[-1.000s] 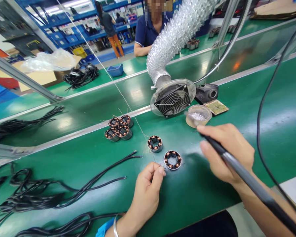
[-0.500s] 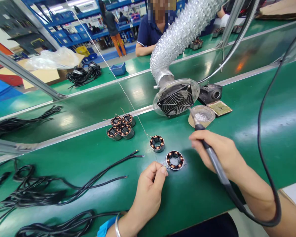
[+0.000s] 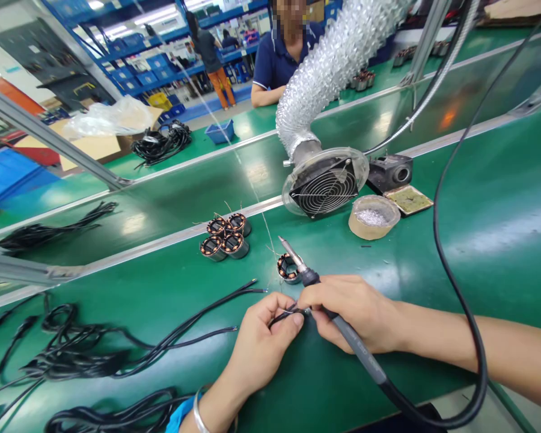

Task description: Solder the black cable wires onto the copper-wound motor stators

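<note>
My right hand is closed round a soldering iron, its metal tip pointing up and to the left. Thumb and forefinger of that hand meet the fingertips of my left hand. My left hand pinches a thin dark wire, with a lighter strand beside it. Just beyond the hands stands a ring-shaped motor stator with copper windings, partly behind the iron. Any second stator at the fingertips is hidden by my right hand.
Several stators stand grouped at the rail. Black cables lie at left. A fume extractor fan hangs ahead, near a solder-scrap bowl, a sponge tray and an iron holder. A person sits opposite.
My right hand has brought the iron from the bowl leftward to my left hand, its fingers now at the wire. The stator by my left fingertips is no longer visible.
</note>
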Motion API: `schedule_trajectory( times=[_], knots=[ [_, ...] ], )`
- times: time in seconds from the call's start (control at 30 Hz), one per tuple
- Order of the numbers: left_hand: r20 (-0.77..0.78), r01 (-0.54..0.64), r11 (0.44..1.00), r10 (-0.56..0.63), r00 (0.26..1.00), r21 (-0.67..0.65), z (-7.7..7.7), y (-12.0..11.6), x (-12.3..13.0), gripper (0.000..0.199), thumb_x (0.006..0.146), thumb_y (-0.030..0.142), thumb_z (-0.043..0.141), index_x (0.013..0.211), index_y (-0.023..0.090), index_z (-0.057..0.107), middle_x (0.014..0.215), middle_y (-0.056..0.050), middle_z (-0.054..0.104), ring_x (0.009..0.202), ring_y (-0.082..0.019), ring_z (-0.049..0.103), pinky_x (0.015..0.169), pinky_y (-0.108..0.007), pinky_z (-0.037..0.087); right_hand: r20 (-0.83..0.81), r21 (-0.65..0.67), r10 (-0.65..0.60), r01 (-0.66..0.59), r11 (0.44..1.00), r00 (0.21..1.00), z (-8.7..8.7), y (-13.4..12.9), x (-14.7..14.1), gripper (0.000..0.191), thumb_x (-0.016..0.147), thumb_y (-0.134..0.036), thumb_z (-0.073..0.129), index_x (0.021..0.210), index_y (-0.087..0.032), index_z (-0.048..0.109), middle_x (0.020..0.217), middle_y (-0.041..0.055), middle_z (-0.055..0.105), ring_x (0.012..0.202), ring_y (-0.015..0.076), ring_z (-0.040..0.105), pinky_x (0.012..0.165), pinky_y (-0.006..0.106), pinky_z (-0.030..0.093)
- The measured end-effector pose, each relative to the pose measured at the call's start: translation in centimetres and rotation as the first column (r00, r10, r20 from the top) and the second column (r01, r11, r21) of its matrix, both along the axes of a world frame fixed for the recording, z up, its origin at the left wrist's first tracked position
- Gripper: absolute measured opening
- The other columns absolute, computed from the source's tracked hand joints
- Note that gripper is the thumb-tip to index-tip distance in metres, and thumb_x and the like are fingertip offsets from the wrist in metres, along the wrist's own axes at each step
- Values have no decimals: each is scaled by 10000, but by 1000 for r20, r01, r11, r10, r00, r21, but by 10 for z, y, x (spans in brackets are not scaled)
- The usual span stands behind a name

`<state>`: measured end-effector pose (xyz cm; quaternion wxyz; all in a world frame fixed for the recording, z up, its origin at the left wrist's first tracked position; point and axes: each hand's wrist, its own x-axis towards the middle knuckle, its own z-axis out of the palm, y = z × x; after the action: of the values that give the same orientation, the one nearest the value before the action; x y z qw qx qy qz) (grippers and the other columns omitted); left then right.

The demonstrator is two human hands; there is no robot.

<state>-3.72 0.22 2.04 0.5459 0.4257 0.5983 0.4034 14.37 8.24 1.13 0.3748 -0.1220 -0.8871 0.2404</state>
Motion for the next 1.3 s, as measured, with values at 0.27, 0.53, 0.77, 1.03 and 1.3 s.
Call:
schedule_trajectory(
  times=[0.27, 0.53, 0.77, 1.03, 1.3],
  knots=[
    [39, 56, 996, -53, 998, -72, -3, 0, 6, 326, 759, 463, 745, 739, 143, 687, 639, 7, 554, 588, -109, 403, 543, -204, 339, -31, -80, -1, -1, 997, 1000, -4, -9, 9, 244, 877, -66, 469, 1066, -205, 536, 757, -23, 606, 589, 111, 533, 559, 221, 431],
    [95, -38, 997, 44, 995, -65, -8, -3, -9, 362, 760, 515, 738, 754, 163, 652, 523, 78, 407, 475, -70, 288, 473, -181, 275, -36, -104, -45, 41, 994, 998, -5, -12, 11, 294, 839, -46, 489, 1093, -187, 536, 747, -14, 546, 617, 122, 504, 563, 224, 436],
    [11, -25, 997, 26, 1000, -78, -1, 1, -2, 253, 772, 403, 742, 768, 151, 726, 600, 24, 579, 551, -88, 414, 552, -195, 353, -63, -128, -46, 38, 991, 997, -2, -12, 9, 287, 833, -35, 488, 1071, -184, 547, 737, -20, 539, 615, 120, 504, 555, 218, 440],
    [-10, 5, 1000, -6, 1000, -31, -3, -3, -1, 282, 802, 429, 699, 833, 151, 732, 629, -11, 651, 523, -100, 504, 504, -192, 378, -115, -99, -56, 45, 994, 992, -5, -14, 4, 278, 843, -32, 494, 1073, -173, 561, 721, -18, 551, 607, 118, 508, 558, 222, 435],
    [-144, -39, 999, 40, 989, 13, 1, -1, -5, 226, 768, 327, 684, 630, 150, 705, 588, 23, 518, 512, -80, 426, 489, -191, 321, -111, -193, -58, 36, 981, 992, 2, -13, 4, 220, 837, -28, 528, 998, -172, 567, 694, -40, 539, 571, 90, 478, 555, 200, 415]
  ],
)
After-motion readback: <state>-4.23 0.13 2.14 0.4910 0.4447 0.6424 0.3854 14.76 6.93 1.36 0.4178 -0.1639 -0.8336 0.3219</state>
